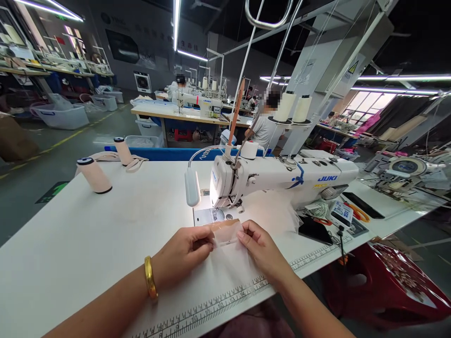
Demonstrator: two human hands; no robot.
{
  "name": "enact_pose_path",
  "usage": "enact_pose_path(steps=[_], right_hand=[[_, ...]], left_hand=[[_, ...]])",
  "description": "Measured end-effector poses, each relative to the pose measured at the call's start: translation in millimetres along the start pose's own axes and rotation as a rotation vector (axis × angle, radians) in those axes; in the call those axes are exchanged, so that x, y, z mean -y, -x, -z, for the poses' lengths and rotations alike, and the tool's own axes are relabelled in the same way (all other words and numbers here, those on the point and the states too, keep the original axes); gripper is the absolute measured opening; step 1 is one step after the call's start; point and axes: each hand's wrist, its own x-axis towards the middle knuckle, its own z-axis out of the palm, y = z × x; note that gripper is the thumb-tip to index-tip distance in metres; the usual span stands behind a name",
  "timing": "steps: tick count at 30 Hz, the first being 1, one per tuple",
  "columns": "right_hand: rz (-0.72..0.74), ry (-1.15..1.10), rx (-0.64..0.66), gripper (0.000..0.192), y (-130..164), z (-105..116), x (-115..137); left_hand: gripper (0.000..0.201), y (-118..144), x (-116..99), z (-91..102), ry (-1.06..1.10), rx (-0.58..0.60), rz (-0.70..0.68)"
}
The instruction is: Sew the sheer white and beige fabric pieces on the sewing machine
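Note:
Between my two hands a piece of thin, sheer white fabric [227,234] is stretched, with a tan strip [225,224] along its far edge. My left hand [195,246] pinches the fabric's left side between thumb and fingers. On the right side, my right hand [256,239] grips it the same way. Just beyond the hands stands a white sewing machine [275,176], its needle area and metal plate [202,217] lit by a small lamp [192,188]. The fabric lies in front of the presser foot; whether it touches the foot I cannot tell.
Two peach thread cones [94,176] stand at the table's back left. A printed ruler [211,310] runs along the front edge. Right of the machine lie a black phone [314,230], cables and orange-handled scissors [359,213]. A red stool [398,281] stands at the lower right.

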Motion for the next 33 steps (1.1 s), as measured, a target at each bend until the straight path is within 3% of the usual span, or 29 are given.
enact_pose_path(steps=[2,6,9,12,15,18,20,22,27,33], right_hand=[[-0.038,-0.142,0.005,0.032,1.8,4.4,-2.3],[-0.022,-0.276,0.089,0.03,10.0,4.5,-2.6],[0.023,-0.222,0.168,0.028,14.5,7.6,-4.2],[-0.049,-0.117,0.216,0.017,14.4,19.1,-2.9],[-0.084,0.166,0.295,0.017,9.7,33.5,6.8],[0.082,0.502,0.292,0.016,-0.4,38.0,21.2],[0.223,0.603,0.26,0.031,-11.0,32.4,28.5],[0.29,0.637,0.326,0.04,-24.6,22.7,31.5],[0.109,0.476,0.527,0.012,-56.6,5.2,22.5],[0.049,0.229,0.502,0.02,-59.2,1.5,8.1]], left_hand=[[0.031,-1.4,-0.4,6.6,0.103,0.021,0.048],[0.057,-3.4,-0.5,9.3,0.193,-0.058,0.145],[0.051,-5.1,1.5,6.7,0.176,-0.065,0.182],[0.039,-6.9,4.7,2.4,0.223,-0.034,0.245],[0.037,-8.2,7.7,-3.8,0.253,-0.031,0.291],[0.034,-9.1,8.5,-9.9,0.213,-0.032,0.296],[0.026,-9.6,7.3,-12.0,0.188,-0.041,0.281],[0.023,-9.9,5.0,-12.2,0.172,-0.064,0.255],[0.028,-9.0,1.2,-6.8,0.223,-0.091,0.275],[0.031,-16.4,5.7,-0.5,0.383,-0.017,0.344]])
